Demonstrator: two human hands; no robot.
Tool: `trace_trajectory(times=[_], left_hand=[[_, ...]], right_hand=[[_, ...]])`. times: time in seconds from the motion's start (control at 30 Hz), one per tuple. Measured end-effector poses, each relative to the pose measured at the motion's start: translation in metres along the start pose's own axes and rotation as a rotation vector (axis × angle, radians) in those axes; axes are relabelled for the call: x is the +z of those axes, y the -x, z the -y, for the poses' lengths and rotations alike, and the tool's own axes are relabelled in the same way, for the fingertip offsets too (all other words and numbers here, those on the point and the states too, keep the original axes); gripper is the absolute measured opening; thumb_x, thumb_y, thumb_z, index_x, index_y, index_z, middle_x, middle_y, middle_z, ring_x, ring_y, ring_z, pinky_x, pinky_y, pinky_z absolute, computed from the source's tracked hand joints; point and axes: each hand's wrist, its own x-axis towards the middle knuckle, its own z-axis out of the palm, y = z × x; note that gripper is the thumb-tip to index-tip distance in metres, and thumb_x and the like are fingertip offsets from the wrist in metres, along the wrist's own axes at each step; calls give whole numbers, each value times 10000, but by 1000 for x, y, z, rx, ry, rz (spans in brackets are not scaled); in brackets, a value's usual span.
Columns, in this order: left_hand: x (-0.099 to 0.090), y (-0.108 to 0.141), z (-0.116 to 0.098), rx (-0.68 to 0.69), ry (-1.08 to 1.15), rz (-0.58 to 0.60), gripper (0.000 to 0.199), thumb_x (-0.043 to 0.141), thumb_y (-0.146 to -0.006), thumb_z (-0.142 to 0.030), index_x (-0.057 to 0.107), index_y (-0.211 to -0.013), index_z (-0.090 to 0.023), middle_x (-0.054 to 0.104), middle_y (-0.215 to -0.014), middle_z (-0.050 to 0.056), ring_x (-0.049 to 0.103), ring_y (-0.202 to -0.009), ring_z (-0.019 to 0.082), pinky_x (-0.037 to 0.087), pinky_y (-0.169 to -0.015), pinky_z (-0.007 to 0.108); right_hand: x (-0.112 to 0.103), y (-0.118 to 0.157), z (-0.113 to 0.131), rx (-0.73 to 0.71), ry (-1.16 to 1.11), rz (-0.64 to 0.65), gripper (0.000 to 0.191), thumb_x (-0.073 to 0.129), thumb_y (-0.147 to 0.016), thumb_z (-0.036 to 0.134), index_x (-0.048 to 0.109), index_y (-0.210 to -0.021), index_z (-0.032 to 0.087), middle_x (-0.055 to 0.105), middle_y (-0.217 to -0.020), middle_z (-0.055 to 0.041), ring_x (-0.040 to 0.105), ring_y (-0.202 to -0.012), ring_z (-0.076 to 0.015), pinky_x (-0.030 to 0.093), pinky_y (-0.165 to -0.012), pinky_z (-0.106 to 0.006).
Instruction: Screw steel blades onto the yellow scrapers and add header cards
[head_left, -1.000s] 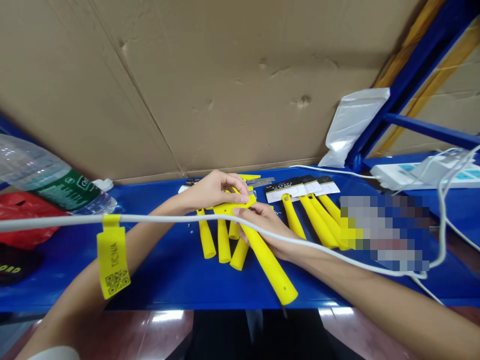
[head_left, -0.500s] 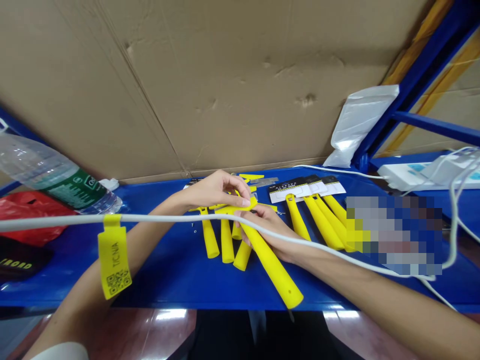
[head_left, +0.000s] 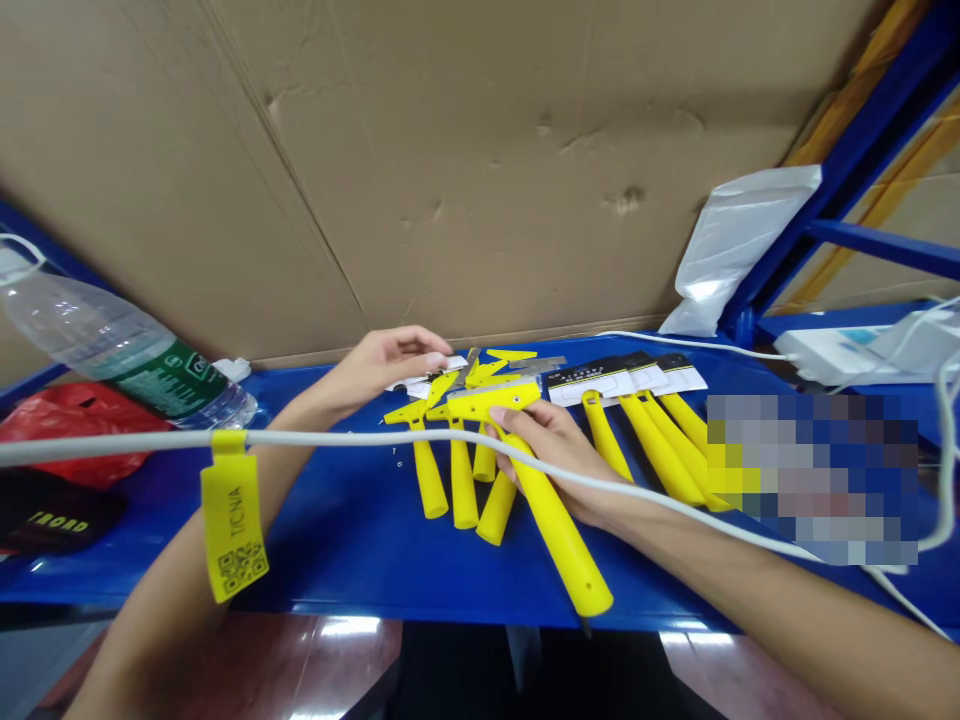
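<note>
A yellow scraper [head_left: 559, 520] with a wide head and a long handle is gripped near its head by my right hand [head_left: 551, 450]. My left hand [head_left: 394, 365] is over the white card [head_left: 409, 388] behind the other tools, thumb and fingers close together; whether anything is between them is too small to tell. Several yellow scrapers [head_left: 430, 480] lie in a cluster below and between the hands. To the right, more yellow handles [head_left: 664, 450] lie with black and white cards [head_left: 589, 388] at their upper ends.
A white cable [head_left: 300, 438] with a yellow tag [head_left: 234, 525] crosses in front of both arms. On the left are a water bottle [head_left: 172, 375] and a red bag [head_left: 75, 430]. A power strip [head_left: 832, 350] is at right; cardboard [head_left: 480, 180] stands behind the blue table [head_left: 360, 560].
My left hand has left the scraper head and moved left and back to the white card. The scraper head now shows, still in my right hand. The view has shifted slightly.
</note>
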Motion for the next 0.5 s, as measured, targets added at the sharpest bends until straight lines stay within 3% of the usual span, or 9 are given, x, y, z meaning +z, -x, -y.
trace_trajectory(times=[0.1,0.23,0.33,0.5], left_hand=[[-44,24,34,-60,-181,-100,532,872,-915,-660,815,-1138,-179,847,-1114,103,777,-1023,246,624,-917,353],[-89,56,84,-225,-336,24,536,912,-839,-683,820,-1060,-204,844,-962,67,775,-906,232,628,-825,329],[-104,71,103,-323,-355,124,536,936,-812,-670,836,-1058,-205,841,-909,70,769,-833,236,595,-719,305],[-108,74,104,-264,-458,198,423,924,-852,-629,873,-1025,-247,845,-971,-13,731,-877,204,550,-737,259]], right_hand=[[0,-1,2,-30,-22,-45,439,965,-858,554,725,-824,188,698,-700,7,613,-501,-103,481,-437,-195],[-3,-3,2,-45,61,-120,464,956,-844,612,765,-842,189,693,-641,-8,593,-453,-120,455,-390,-215],[-5,-4,2,-31,124,-162,457,946,-846,626,782,-871,200,721,-658,-17,545,-396,-113,382,-322,-225],[-1,-2,5,17,155,-194,488,959,-801,651,760,-849,207,695,-590,-13,449,-321,-100,280,-261,-223]])
